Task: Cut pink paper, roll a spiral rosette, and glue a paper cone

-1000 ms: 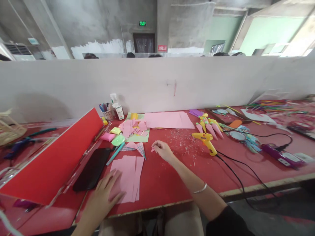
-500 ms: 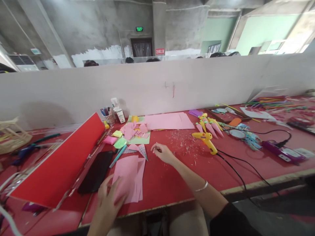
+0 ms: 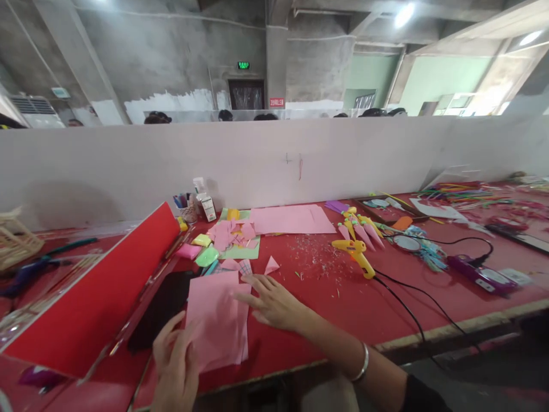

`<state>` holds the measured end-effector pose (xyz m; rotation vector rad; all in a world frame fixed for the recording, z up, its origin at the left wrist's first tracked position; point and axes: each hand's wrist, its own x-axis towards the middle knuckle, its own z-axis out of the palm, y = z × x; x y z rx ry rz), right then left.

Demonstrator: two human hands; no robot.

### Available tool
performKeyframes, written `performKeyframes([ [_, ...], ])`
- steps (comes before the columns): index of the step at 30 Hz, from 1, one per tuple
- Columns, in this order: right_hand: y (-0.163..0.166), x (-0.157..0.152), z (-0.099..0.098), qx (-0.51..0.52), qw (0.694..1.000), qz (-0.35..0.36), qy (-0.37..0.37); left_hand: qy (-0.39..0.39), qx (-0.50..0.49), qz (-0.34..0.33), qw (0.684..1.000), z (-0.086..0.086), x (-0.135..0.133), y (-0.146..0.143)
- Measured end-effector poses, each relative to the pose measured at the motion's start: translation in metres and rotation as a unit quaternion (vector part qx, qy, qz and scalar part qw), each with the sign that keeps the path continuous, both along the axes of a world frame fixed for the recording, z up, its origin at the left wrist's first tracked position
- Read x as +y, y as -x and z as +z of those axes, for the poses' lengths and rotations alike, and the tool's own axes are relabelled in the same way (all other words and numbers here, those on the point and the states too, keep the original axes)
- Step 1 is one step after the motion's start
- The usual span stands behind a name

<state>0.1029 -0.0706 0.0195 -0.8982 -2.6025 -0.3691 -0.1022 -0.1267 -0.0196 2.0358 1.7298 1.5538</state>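
Observation:
A pink paper sheet [image 3: 214,312] stands lifted off the small pink stack at the near edge of the red table [image 3: 309,309]. My left hand [image 3: 175,366] grips its lower left corner. My right hand [image 3: 270,300] has its fingers spread, the fingertips touching the sheet's right edge. A small pink paper triangle [image 3: 271,266] lies on the table just beyond my right hand. A black phone [image 3: 158,309] lies left of the sheet, partly hidden behind it.
A red board [image 3: 94,297] leans at the left. Pink scraps [image 3: 231,232], a large pink sheet [image 3: 291,219], a pen cup [image 3: 185,207], a yellow glue gun [image 3: 355,253] with black cable, paper cones [image 3: 362,229] and a purple device [image 3: 476,272] lie behind. A white partition [image 3: 274,160] backs the table.
My left hand lifted a pink sheet off the stack. My right hand let go of the small pink triangle and moved left and nearer, onto the sheet's right edge.

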Motion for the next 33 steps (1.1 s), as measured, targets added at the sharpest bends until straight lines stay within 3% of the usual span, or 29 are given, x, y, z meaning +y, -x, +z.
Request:
performKeyframes([
  [3, -0.002, -0.014, -0.009, 0.022, 0.990, 0.008, -0.136, 0.093, -0.178, -0.004, 0.980, 0.023, 0.001, -0.009],
  [5, -0.004, -0.023, -0.011, 0.074, 0.977, 0.004, -0.199, 0.204, -0.319, -0.032, 0.925, 0.036, 0.002, -0.015],
  [7, -0.008, -0.031, -0.009, 0.121, 0.967, -0.006, -0.224, 0.266, -0.410, -0.058, 0.871, 0.044, 0.003, -0.022],
  [10, -0.017, -0.040, -0.001, 0.141, 0.969, -0.009, -0.203, 0.282, -0.429, -0.081, 0.855, 0.046, 0.002, -0.032],
  [15, -0.048, -0.055, -0.003, 0.090, 0.990, -0.030, -0.105, 0.298, -0.293, -0.170, 0.892, 0.032, 0.002, -0.043],
  [18, -0.072, -0.067, -0.018, 0.062, 0.992, -0.097, -0.042, 0.278, -0.136, -0.231, 0.922, 0.029, 0.005, -0.046],
  [20, -0.086, -0.075, -0.029, 0.055, 0.989, -0.139, 0.003, 0.263, -0.011, -0.273, 0.925, 0.032, 0.009, -0.047],
  [26, -0.103, -0.078, -0.038, 0.097, 0.984, -0.128, 0.076, 0.261, 0.256, -0.353, 0.861, 0.045, 0.035, -0.057],
  [33, -0.103, -0.064, -0.031, 0.112, 0.975, -0.116, 0.153, 0.251, 0.358, -0.410, 0.801, 0.031, 0.065, -0.076],
])
